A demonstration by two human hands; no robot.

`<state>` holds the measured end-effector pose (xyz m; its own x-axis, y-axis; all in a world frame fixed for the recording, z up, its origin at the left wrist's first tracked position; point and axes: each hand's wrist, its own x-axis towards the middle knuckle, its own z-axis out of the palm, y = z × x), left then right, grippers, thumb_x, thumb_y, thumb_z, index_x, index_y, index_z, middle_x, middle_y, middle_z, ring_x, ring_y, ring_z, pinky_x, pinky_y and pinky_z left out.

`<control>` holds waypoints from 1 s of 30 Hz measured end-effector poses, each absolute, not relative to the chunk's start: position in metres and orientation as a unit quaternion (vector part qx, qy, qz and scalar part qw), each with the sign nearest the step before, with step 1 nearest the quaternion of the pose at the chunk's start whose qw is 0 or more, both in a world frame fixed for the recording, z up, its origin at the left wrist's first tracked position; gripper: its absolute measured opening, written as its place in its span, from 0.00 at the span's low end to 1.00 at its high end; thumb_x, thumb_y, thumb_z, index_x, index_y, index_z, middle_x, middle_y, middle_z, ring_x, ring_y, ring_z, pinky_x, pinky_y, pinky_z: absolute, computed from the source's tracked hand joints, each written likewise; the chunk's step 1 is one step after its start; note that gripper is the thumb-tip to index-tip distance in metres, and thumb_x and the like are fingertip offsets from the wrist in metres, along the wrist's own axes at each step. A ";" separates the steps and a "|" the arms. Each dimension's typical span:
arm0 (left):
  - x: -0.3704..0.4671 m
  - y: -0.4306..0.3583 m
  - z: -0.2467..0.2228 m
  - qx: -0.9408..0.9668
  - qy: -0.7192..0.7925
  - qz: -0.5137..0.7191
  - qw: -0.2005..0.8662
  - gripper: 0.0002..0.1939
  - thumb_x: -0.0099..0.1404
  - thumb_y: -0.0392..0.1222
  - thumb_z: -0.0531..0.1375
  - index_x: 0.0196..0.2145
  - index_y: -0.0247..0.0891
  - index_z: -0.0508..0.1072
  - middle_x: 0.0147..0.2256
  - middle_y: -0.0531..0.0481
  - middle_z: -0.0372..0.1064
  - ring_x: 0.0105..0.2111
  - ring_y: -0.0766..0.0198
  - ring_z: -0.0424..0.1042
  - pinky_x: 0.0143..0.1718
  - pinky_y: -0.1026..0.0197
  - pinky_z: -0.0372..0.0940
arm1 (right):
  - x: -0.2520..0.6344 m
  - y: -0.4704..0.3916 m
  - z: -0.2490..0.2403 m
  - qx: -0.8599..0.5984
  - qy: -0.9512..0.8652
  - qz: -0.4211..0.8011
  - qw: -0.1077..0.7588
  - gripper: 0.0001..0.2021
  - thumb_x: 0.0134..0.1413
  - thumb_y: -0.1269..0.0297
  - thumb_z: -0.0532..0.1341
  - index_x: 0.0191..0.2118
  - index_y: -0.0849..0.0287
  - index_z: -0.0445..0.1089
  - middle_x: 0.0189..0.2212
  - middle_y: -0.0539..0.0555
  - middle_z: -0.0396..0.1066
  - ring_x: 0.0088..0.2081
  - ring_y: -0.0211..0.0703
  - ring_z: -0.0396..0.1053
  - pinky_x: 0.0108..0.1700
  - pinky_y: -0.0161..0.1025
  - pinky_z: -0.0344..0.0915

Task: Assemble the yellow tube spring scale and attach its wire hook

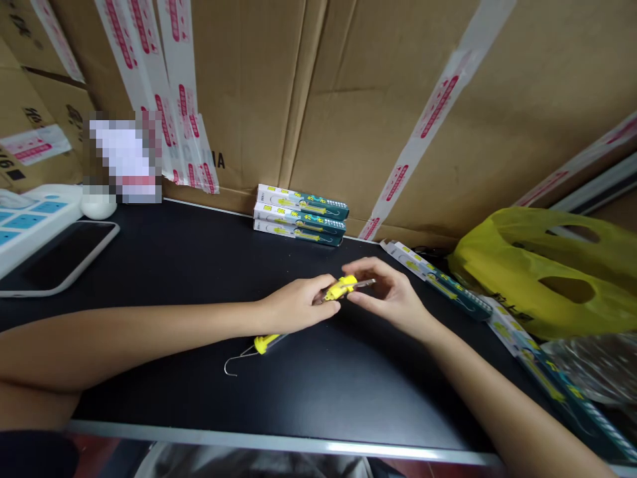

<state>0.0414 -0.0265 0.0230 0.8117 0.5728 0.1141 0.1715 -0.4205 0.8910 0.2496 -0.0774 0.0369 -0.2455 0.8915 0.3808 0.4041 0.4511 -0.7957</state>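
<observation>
A slim yellow and clear tool (341,288) with a wire hook at its lower left end lies slantwise in my left hand (298,303), whose fingers are wrapped round its middle. The hook end sticks out below my left wrist, over the black table. Right beside the yellow upper end is my right hand (391,295), thumb and fingers apart around a short metal piece that juts from the tool. Whether the right fingertips touch that piece is hard to tell.
Printed boxes (300,224) are stacked at the back against cardboard. More boxes (438,279) lie along the right, beside a yellow plastic bag (497,265). A phone (62,257) and a white power strip (37,219) are at the left. The black table (318,398) has a pale front edge.
</observation>
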 end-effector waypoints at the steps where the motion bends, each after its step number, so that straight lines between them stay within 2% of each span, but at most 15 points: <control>1: 0.040 -0.027 0.025 0.846 0.230 0.210 0.433 0.07 0.65 0.44 0.56 0.37 0.39 0.66 0.24 0.57 0.62 0.22 0.69 0.61 0.24 0.67 0.53 | 0.251 -0.078 0.040 -0.441 -0.755 0.264 0.408 0.15 0.53 0.62 0.68 0.46 0.53 0.72 0.39 0.54 0.72 0.39 0.44 0.72 0.42 0.43 0.72; 4: 0.036 -0.027 0.029 0.896 0.223 0.211 0.320 0.09 0.66 0.45 0.57 0.41 0.40 0.69 0.26 0.56 0.65 0.24 0.67 0.63 0.26 0.65 0.50 | 0.252 -0.081 0.045 -0.445 -0.793 0.197 0.367 0.13 0.52 0.61 0.68 0.45 0.54 0.73 0.36 0.54 0.74 0.37 0.45 0.72 0.40 0.44 0.71; 7: 0.035 -0.026 0.028 0.917 0.219 0.207 0.261 0.12 0.69 0.48 0.56 0.47 0.42 0.69 0.28 0.54 0.69 0.25 0.64 0.67 0.26 0.65 0.50 | 0.252 -0.082 0.045 -0.434 -0.811 0.126 0.372 0.10 0.52 0.61 0.68 0.41 0.54 0.73 0.33 0.54 0.75 0.34 0.45 0.72 0.37 0.43 0.70; 11: 0.036 -0.026 0.026 0.937 0.220 0.206 0.179 0.13 0.71 0.50 0.53 0.47 0.41 0.68 0.32 0.51 0.73 0.28 0.60 0.72 0.26 0.65 0.52 | 0.253 -0.082 0.042 -0.411 -0.825 0.047 0.384 0.08 0.54 0.62 0.68 0.39 0.55 0.72 0.32 0.55 0.75 0.32 0.44 0.72 0.34 0.42 0.70; 18: 0.037 -0.026 0.023 0.963 0.223 0.149 -0.032 0.12 0.73 0.49 0.49 0.47 0.41 0.65 0.36 0.50 0.75 0.31 0.57 0.76 0.24 0.64 0.56 | 0.255 -0.081 0.039 -0.406 -0.836 0.047 0.367 0.12 0.52 0.56 0.68 0.34 0.57 0.70 0.29 0.54 0.75 0.30 0.42 0.73 0.32 0.38 0.70; 21: 0.037 -0.025 0.023 0.963 0.232 0.135 -0.029 0.13 0.73 0.49 0.49 0.48 0.41 0.64 0.37 0.50 0.75 0.32 0.57 0.77 0.25 0.63 0.59 | 0.256 -0.079 0.036 -0.428 -0.821 0.088 0.368 0.12 0.51 0.56 0.69 0.34 0.57 0.69 0.30 0.53 0.75 0.30 0.41 0.73 0.32 0.37 0.70; 25: 0.037 -0.025 0.028 0.960 0.247 0.125 0.047 0.12 0.73 0.49 0.50 0.48 0.41 0.63 0.40 0.50 0.75 0.35 0.55 0.77 0.27 0.62 0.61 | 0.254 -0.079 0.035 -0.459 -0.796 0.182 0.350 0.14 0.51 0.56 0.69 0.39 0.56 0.68 0.34 0.52 0.73 0.34 0.42 0.73 0.37 0.38 0.71; 28: 0.036 -0.026 0.034 0.942 0.274 0.148 0.128 0.14 0.71 0.51 0.52 0.48 0.40 0.61 0.37 0.49 0.75 0.33 0.54 0.76 0.28 0.61 0.60 | 0.251 -0.083 0.036 -0.450 -0.792 0.244 0.333 0.26 0.48 0.56 0.70 0.52 0.54 0.63 0.46 0.55 0.69 0.45 0.46 0.72 0.47 0.42 0.71; 30: 0.035 -0.026 0.038 0.925 0.284 0.178 0.179 0.16 0.70 0.52 0.54 0.48 0.39 0.59 0.36 0.50 0.73 0.31 0.56 0.75 0.28 0.60 0.59 | 0.248 -0.085 0.035 -0.442 -0.776 0.286 0.347 0.33 0.50 0.54 0.69 0.60 0.52 0.57 0.52 0.56 0.66 0.51 0.49 0.69 0.53 0.45 0.68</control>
<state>0.0353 -0.0262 0.0375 0.7748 0.5896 0.2280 0.4616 -0.7741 0.4332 0.2484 -0.0847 0.0349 -0.3689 0.8844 0.2859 0.4884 0.4462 -0.7499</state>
